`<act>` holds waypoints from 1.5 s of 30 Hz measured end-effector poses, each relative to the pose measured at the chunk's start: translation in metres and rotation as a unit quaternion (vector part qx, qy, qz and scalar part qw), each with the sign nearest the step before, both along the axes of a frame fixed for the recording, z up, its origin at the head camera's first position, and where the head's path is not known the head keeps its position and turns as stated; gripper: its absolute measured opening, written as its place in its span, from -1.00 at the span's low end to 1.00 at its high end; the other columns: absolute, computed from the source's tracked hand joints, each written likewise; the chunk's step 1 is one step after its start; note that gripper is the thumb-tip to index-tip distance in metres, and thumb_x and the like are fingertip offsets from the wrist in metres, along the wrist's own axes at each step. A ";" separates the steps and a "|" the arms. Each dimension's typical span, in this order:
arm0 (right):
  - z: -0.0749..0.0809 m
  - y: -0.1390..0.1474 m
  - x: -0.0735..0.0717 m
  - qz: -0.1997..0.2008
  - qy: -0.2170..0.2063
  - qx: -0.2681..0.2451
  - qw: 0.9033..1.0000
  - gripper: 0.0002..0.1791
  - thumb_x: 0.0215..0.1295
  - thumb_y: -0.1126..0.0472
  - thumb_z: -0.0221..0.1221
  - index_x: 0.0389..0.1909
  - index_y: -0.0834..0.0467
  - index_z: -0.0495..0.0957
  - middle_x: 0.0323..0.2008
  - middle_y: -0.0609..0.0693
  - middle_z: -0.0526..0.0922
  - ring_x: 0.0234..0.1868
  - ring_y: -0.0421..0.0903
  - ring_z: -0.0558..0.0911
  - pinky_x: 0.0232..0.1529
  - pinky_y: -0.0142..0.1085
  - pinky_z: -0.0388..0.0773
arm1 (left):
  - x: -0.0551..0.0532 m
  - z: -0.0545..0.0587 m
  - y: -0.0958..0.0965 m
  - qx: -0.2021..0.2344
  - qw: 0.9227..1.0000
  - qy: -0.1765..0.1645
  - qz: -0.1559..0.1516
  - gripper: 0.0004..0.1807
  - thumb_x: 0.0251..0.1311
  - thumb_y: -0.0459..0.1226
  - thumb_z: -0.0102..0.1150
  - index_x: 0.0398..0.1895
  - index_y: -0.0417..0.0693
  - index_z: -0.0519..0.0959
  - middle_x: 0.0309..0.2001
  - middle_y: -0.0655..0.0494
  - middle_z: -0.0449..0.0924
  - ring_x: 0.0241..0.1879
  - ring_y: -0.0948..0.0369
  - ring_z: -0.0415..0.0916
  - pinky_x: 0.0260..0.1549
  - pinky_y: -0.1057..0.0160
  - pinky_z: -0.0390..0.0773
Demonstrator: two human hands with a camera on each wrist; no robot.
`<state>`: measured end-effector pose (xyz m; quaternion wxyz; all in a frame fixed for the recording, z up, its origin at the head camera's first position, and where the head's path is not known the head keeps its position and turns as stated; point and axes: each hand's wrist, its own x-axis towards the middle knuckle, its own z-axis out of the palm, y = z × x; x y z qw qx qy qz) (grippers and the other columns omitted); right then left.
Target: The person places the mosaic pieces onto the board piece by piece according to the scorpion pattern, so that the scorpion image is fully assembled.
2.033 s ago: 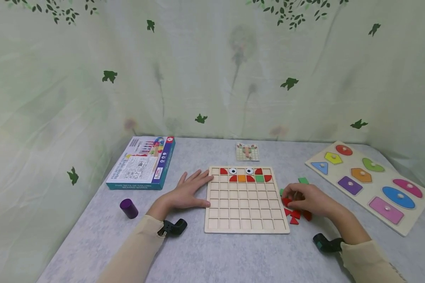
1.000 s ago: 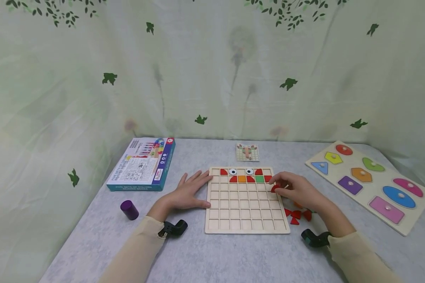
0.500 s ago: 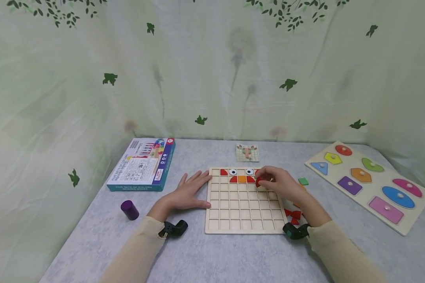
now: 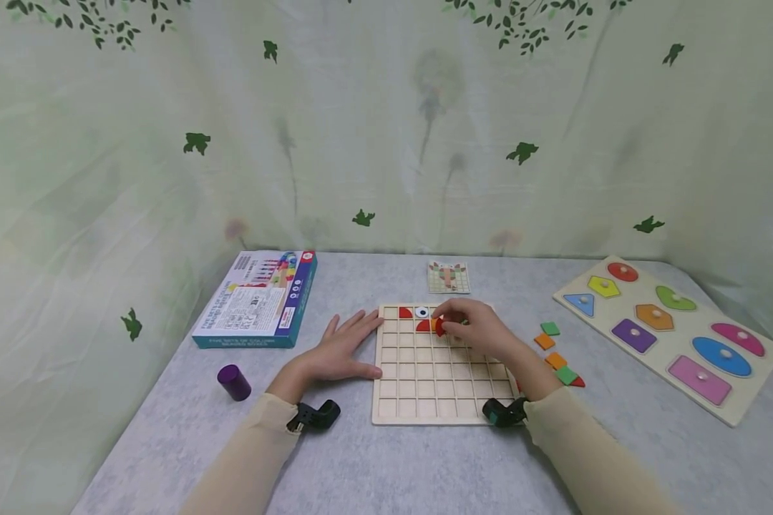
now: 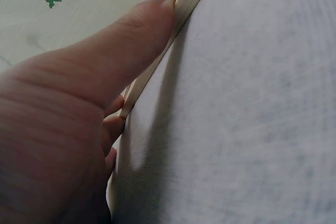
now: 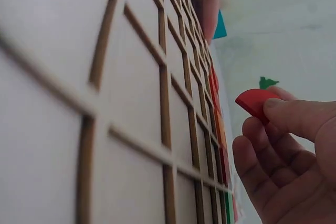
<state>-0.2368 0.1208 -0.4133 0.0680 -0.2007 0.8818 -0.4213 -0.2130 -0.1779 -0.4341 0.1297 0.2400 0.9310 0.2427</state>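
Note:
My right hand pinches a red quarter-circle piece between thumb and fingers, held above the upper rows of a wooden grid board. My left hand rests with spread, straight fingers against the board's left edge; its thumb touches the rim in the left wrist view. In the top rows lie a red quarter-circle, a white eye piece and another red piece. The right hand hides other pieces there.
Green and orange squares lie right of the board, with red pieces partly under the right forearm. A pattern card lies behind the board. A box and purple cylinder stand left; a knobbed shape puzzle lies right.
My right hand has picked up a red piece from the loose pieces beside the board and carried it left over the board's upper rows. The left hand has stayed in place.

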 end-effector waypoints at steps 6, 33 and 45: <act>-0.001 -0.019 -0.004 0.017 0.006 -0.023 1.000 -0.81 0.39 0.32 0.18 -0.04 0.13 0.64 -0.27 0.01 0.62 -0.25 -0.09 0.57 -0.23 -0.29 0.56 | 0.000 0.000 0.000 -0.005 1.000 0.001 0.002 0.10 0.09 0.20 0.36 0.61 0.10 0.03 0.64 0.15 -0.15 0.64 0.02 -0.35 0.50 -0.27 -0.52; -0.009 -0.083 -0.019 -0.037 0.036 0.025 0.998 -0.84 0.39 0.30 0.19 -0.12 0.01 0.65 -0.29 -0.04 0.64 -0.19 -0.10 0.58 -0.06 -0.20 0.58 | -0.001 0.001 -0.002 -0.001 1.000 0.000 -0.003 0.11 0.08 0.21 0.36 0.61 0.10 0.02 0.64 0.16 -0.16 0.64 0.03 -0.36 0.50 -0.27 -0.54; -0.009 -0.095 -0.017 -0.048 0.026 0.044 0.998 -0.81 0.39 0.30 0.18 -0.10 0.02 0.69 -0.25 -0.01 0.65 -0.19 -0.07 0.54 -0.05 -0.21 0.56 | 0.000 0.001 0.000 -0.004 1.000 0.001 0.002 0.11 0.08 0.20 0.37 0.61 0.09 0.03 0.64 0.15 -0.13 0.64 0.03 -0.35 0.50 -0.27 -0.53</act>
